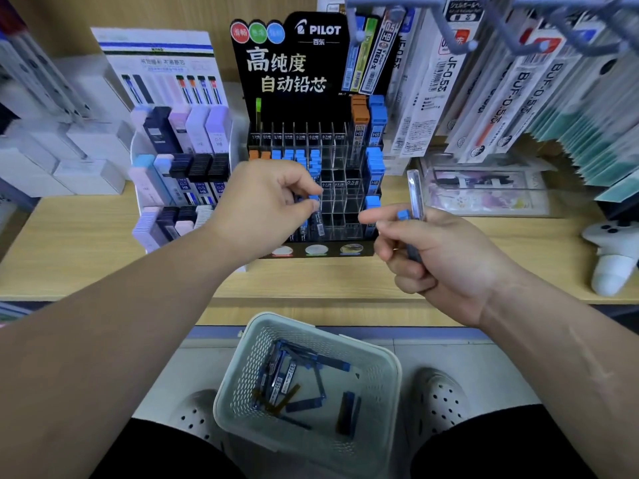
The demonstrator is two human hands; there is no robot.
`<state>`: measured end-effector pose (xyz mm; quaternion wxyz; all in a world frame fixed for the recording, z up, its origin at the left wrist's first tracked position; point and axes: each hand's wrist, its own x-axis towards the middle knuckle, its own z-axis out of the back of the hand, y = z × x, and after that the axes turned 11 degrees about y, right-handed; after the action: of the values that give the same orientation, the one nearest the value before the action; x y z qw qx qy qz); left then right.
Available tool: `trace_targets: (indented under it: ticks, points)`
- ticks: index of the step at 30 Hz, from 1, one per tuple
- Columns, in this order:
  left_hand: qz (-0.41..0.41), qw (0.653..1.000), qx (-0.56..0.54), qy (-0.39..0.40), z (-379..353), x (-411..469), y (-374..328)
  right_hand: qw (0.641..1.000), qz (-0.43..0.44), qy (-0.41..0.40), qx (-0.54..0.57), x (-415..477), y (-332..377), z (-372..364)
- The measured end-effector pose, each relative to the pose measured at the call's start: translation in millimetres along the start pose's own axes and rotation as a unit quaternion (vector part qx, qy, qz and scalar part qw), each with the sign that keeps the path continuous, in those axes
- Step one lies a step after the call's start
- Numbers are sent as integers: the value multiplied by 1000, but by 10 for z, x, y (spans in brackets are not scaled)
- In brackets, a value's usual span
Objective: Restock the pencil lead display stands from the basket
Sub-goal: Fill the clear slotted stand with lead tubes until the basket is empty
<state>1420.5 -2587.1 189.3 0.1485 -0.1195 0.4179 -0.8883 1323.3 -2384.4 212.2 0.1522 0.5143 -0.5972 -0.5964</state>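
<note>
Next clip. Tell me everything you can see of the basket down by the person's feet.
The basket is pale grey-green, plastic by its look, rounded-rectangular, with a smooth rim and finely perforated walls. It stands upright, open-topped, below the wooden shelf edge, between two white perforated shoes, apparently on the floor. Several slim lead cases, mostly blue-capped, one amber, lie loose and crisscrossed inside. Neither the left hand nor the right hand touches it.

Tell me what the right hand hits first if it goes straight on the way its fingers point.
Likely the black display stand, at its right edge beside the blue-capped tubes; the right hand points there across a gap. Depth is unclear.
</note>
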Motion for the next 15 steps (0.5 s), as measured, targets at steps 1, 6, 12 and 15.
trace_targets:
  ticks: [1, 6, 12, 15]
  points:
    - [-3, 1000, 11, 5, 9, 10, -3, 1000, -1, -1, 0, -3, 0, 13]
    - [-9, 998, 51, 24, 54, 46, -38, 1000, -7, -4, -4, -6, -13, 76]
    - [-20, 994, 99, 50, 59, 60, -66, 1000, -18, 8, -8, -22, -12, 107]
    - [-40, 988, 147, 37, 1, 73, -35, 1000, -16, 9, -7, -27, -7, 117]
